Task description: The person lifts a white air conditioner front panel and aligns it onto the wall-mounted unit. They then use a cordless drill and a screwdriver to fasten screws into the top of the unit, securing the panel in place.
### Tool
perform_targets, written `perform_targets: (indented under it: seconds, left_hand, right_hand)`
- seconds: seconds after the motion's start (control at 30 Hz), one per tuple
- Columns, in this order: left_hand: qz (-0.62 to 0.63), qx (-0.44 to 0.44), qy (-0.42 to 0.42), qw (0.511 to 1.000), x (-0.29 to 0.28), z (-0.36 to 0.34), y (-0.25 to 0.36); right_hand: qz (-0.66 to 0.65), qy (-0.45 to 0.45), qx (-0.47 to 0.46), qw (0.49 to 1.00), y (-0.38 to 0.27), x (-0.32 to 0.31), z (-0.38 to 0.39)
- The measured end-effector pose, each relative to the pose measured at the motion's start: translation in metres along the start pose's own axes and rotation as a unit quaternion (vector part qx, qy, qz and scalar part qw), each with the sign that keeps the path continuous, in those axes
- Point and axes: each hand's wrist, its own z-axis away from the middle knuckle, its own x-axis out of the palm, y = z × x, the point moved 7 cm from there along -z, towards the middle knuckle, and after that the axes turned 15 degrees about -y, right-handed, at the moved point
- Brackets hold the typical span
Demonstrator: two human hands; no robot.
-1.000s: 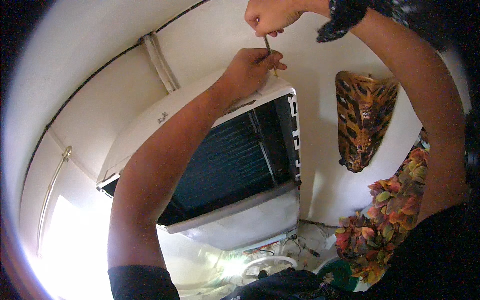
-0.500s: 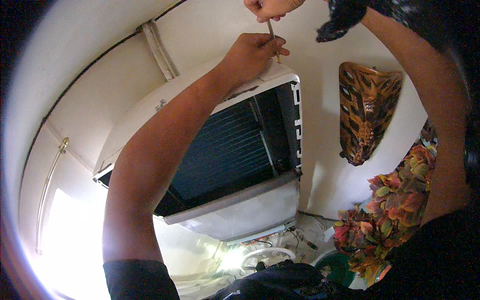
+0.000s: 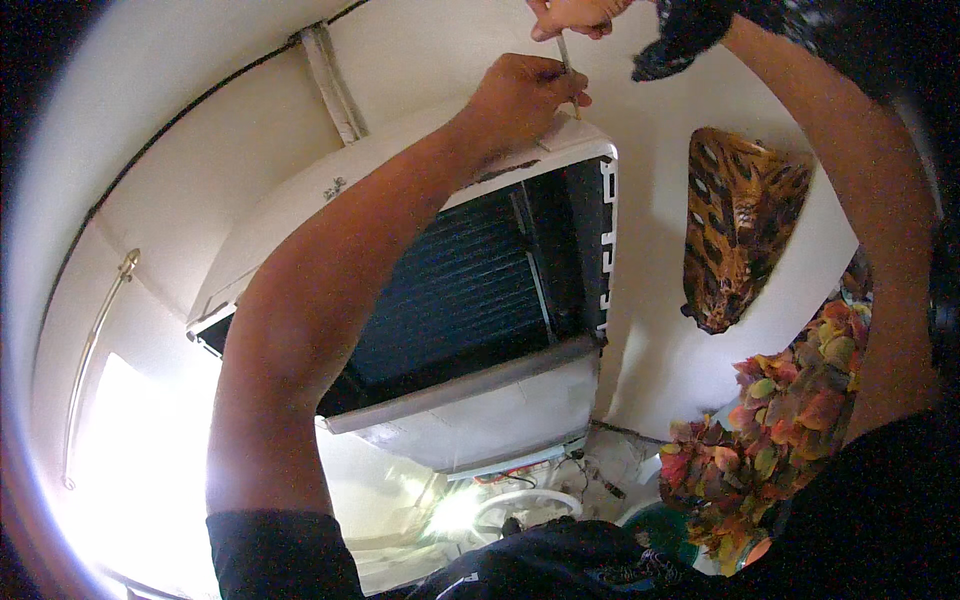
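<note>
Holding a thin metal rod [image 3: 564, 52], likely a screwdriver shaft, tilted slightly at the top right corner of the wall air conditioner [image 3: 470, 280]. Left hand [image 3: 525, 92]: thumb and fingers pinched on the rod's lower part, just above the air conditioner's top. Right hand [image 3: 580, 14]: closed round the rod's upper end, higher over that corner; I can't see any handle inside it. Status: air conditioner's front is open, finned coil [image 3: 450, 305] exposed, so I'd call that part done. Its white shell [image 3: 310, 195] is on; I judge the corner unfinished. Tip contact and any fastener: too small for me to confirm. Carved wall ornament [image 3: 745, 230] hangs right of the air conditioner, leaf arrangement [image 3: 780, 420] lower right of it.
</note>
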Motion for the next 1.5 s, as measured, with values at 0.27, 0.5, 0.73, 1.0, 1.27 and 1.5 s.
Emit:
perform_targets:
  seconds: [0.27,0.5,0.73,1.0,1.27,1.5]
  left_hand:
    - [-0.186,-0.007,-0.133,0.974,-0.007,-0.001,0.004]
    - [-0.251,-0.194,-0.211,0.925,-0.114,0.092,-0.019]
    - [-0.459,-0.243,-0.286,0.805,-0.131,0.175,-0.041]
    - [-0.354,-0.206,-0.191,0.892,-0.137,0.199,-0.060]
    - [-0.399,-0.204,-0.174,0.877,-0.133,0.196,-0.046]
    - [-0.212,-0.342,-0.135,0.905,-0.147,0.207,-0.063]
  right_hand:
    - [-0.028,0.001,-0.054,0.998,-0.005,0.015,0.009]
    - [-0.271,0.083,-0.053,0.958,0.006,0.033,0.028]
    - [-0.327,0.359,-0.119,0.866,-0.004,-0.003,0.045]
    - [-0.279,0.318,-0.187,0.887,-0.063,0.004,0.036]
    - [-0.268,0.302,-0.241,0.883,-0.098,0.001,0.027]
    - [-0.319,0.287,-0.236,0.872,-0.117,-0.005,0.021]
